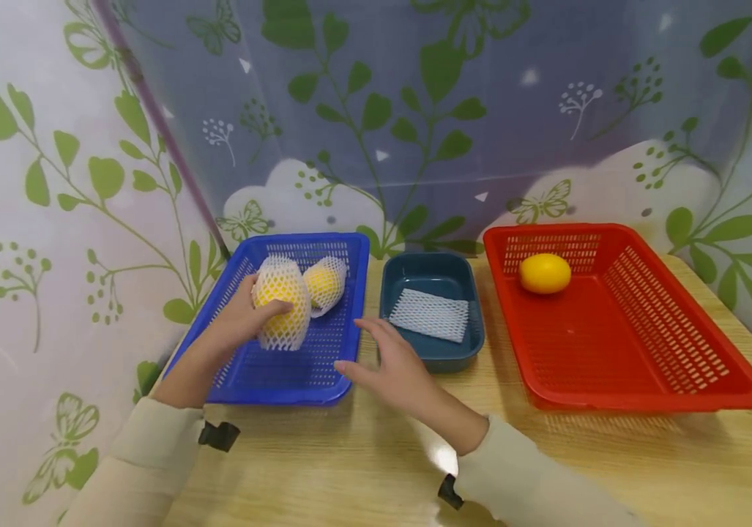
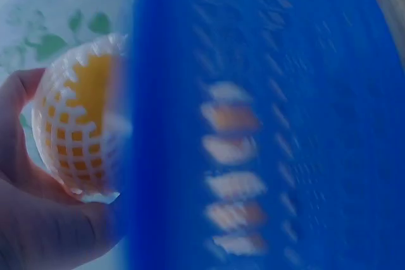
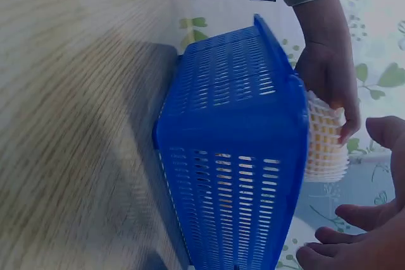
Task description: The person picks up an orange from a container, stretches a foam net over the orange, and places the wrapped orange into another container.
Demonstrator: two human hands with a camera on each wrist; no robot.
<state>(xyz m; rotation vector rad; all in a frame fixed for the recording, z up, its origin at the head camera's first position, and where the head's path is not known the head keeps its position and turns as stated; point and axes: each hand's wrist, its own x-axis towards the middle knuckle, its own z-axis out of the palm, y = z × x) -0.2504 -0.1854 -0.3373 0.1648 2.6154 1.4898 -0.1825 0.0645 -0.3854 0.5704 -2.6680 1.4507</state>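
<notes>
My left hand [image 1: 239, 316] grips a yellow fruit in a white foam net [image 1: 286, 282], thumb across its near side, over the left part of the blue basket [image 1: 313, 369]. A second netted yellow fruit [image 1: 325, 284] lies in that basket, just behind and right of the held one. In the left wrist view, the basket wall [image 2: 304, 124] hides part of the held fruit [image 2: 69, 137]. My right hand [image 1: 403, 372] is empty with fingers spread, its fingertips by the basket's right rim. The right wrist view shows this hand [image 3: 380, 219] apart from the held fruit.
Right of the blue basket stands a dark teal tub [image 1: 474, 344] with a flat white foam net [image 1: 431, 315] inside. Farther right, a red basket [image 1: 586, 351] holds a bare yellow oval fruit [image 1: 545, 274]. Patterned cloth [image 1: 376, 146] hangs behind the wooden table [image 1: 323, 468].
</notes>
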